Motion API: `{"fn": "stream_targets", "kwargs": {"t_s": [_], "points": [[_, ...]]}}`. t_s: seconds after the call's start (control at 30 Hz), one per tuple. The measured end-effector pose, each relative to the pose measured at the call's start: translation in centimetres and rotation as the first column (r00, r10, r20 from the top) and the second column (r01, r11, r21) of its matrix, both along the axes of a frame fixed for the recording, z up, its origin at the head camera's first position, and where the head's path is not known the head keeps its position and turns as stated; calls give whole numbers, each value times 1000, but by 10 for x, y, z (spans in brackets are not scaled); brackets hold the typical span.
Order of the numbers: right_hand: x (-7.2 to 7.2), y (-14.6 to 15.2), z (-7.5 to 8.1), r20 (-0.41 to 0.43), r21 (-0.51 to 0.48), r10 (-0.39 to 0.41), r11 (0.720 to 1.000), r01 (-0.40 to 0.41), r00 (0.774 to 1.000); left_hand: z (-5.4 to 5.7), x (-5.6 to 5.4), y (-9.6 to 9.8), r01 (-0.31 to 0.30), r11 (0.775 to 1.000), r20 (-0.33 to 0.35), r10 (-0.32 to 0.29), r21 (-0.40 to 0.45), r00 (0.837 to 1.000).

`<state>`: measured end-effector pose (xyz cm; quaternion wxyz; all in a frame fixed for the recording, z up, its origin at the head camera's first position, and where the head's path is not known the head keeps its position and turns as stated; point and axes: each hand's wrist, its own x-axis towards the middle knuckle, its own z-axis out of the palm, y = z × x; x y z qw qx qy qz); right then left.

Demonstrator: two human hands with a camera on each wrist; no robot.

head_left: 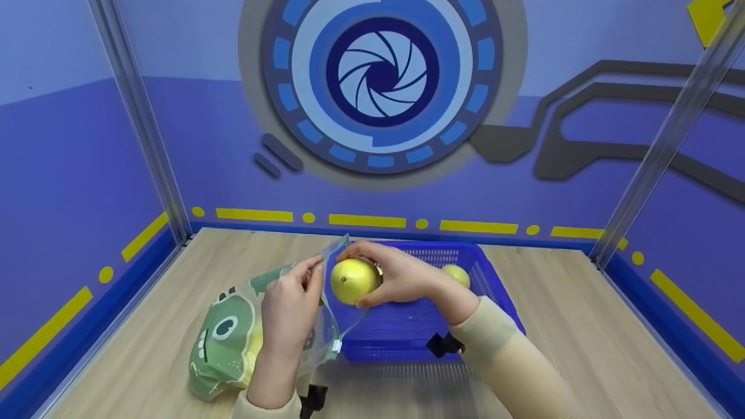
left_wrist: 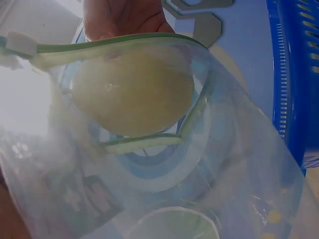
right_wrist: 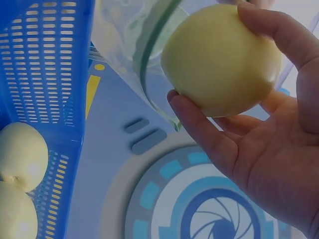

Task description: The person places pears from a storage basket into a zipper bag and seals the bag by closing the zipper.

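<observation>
A round yellow fruit [head_left: 353, 281], its exact kind unclear, is gripped by my right hand [head_left: 404, 278] between thumb and fingers. It sits at the mouth of a clear zip bag [head_left: 224, 331] printed with a green cartoon face. My left hand [head_left: 291, 311] pinches the rim of that bag, whose mouth gapes toward the fruit. A white slider [head_left: 337, 346] shows at the lower end of the zip. Something yellow shows inside the bag, partly hidden by the print and my left arm. In the right wrist view the same fruit [right_wrist: 219, 59] stands by the bag's green zip edge [right_wrist: 149, 50].
Right of the bag stands a blue plastic basket [head_left: 401, 331] with perforated walls. A yellow fruit [head_left: 457, 275] lies in it near my right wrist; the right wrist view shows two fruits [right_wrist: 22, 157] there. Decorated wall panels [head_left: 204, 145] enclose the wooden table [head_left: 588, 326].
</observation>
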<state>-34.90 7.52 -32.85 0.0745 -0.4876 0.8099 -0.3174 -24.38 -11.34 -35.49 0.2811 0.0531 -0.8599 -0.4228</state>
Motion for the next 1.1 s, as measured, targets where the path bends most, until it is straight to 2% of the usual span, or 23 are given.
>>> {"fn": "stream_targets", "kwargs": {"t_s": [0.2,0.53,0.87,1.1], "points": [[7,-9,-6,-86,47,-12,999,16,996,-1,0,-1,3,1000,5,-3,-9,1000],[11,-20,-15,-169,145,-22,988,47,985,0,1,-1,12,1000,-11,-12,-8,1000],[11,-25,-24,-164,134,-27,990,49,986,-2,0,-1,-2,1000,-26,2,-12,1000],[10,-24,-20,-91,46,-42,998,47,995,-2,0,-2,2,1000,-39,-3,-16,999]]}}
